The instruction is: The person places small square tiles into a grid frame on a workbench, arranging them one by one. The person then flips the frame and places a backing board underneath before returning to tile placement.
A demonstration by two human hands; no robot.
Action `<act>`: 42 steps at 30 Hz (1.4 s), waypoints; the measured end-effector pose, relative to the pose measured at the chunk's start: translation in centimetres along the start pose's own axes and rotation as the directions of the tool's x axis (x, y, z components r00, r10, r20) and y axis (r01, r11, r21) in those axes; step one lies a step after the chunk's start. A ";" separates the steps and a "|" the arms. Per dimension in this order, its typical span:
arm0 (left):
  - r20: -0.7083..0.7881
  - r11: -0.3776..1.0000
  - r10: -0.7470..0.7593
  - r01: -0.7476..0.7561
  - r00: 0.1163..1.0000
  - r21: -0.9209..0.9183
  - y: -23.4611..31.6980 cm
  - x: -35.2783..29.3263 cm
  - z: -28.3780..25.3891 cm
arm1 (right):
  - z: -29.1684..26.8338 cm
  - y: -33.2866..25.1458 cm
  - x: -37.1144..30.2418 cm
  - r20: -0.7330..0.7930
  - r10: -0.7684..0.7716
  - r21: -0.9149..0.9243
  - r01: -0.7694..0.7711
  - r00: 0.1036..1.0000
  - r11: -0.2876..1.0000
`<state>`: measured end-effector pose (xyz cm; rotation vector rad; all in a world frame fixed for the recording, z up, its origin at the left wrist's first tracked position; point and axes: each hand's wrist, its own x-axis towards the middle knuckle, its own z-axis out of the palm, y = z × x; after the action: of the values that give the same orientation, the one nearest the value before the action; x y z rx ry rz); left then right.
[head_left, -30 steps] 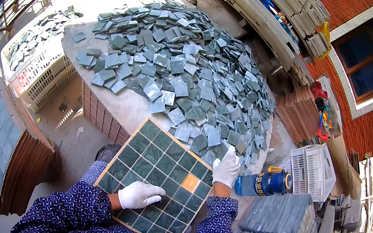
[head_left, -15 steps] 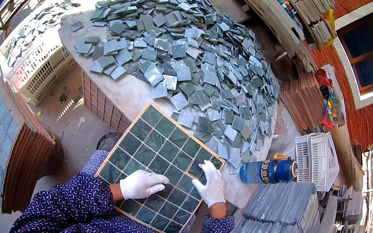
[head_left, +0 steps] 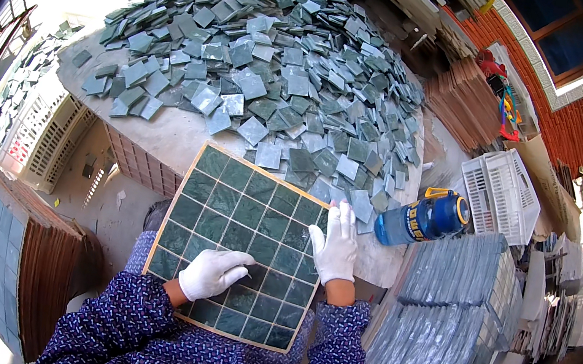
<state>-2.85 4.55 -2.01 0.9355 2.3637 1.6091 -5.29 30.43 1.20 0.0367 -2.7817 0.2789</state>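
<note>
A square board (head_left: 208, 146) with a thin wooden rim lies tilted across my lap, covered by a grid of dark green stone tiles (head_left: 239, 237). My right hand (head_left: 335, 247), in a white glove, lies over the board's upper right edge, fingers extended and apart, touching the tiles there. Over the lower middle of the grid, my left hand (head_left: 213, 274), gloved too, is closed, its fingers together and pointing right with the thumb beneath. Whatever its fingers may hold is hidden against the dark tiles.
Beyond the board, loose tiles (head_left: 279, 72) are heaped on a pale table (head_left: 180, 134). A blue bottle (head_left: 416, 222) lies at the right beside plastic-wrapped stacks (head_left: 444, 308) and a white crate (head_left: 498, 190). Stacked tiled boards (head_left: 24, 261) and a tile-filled crate (head_left: 45, 133) stand left.
My right hand has gone from curled fingers near the upper right corner to lying flatter along that edge. My left hand stays over the lower tiles. The view has shifted slightly.
</note>
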 end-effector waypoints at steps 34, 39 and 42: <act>-0.651 0.280 -0.651 -0.674 0.390 -0.684 -12.9 -14.4 -32.3 | -0.1 -2.1 -13.7 0.164 -0.026 0.114 0.007 0.986 0.993; -0.627 0.359 -0.597 -0.533 0.500 -0.766 -10.5 -10.5 -32.0 | 0.7 -2.0 -10.1 0.047 0.096 -0.093 -0.091 0.994 0.991; -0.497 0.351 -0.700 -0.358 0.513 -0.865 -7.6 -7.8 -24.8 | 2.9 -6.8 -9.7 0.155 -0.031 -0.117 0.050 0.987 0.992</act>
<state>-10.52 -21.32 -0.04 -0.6110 0.9997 3.1057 3.26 23.09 -3.47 0.0887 -2.9410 0.1009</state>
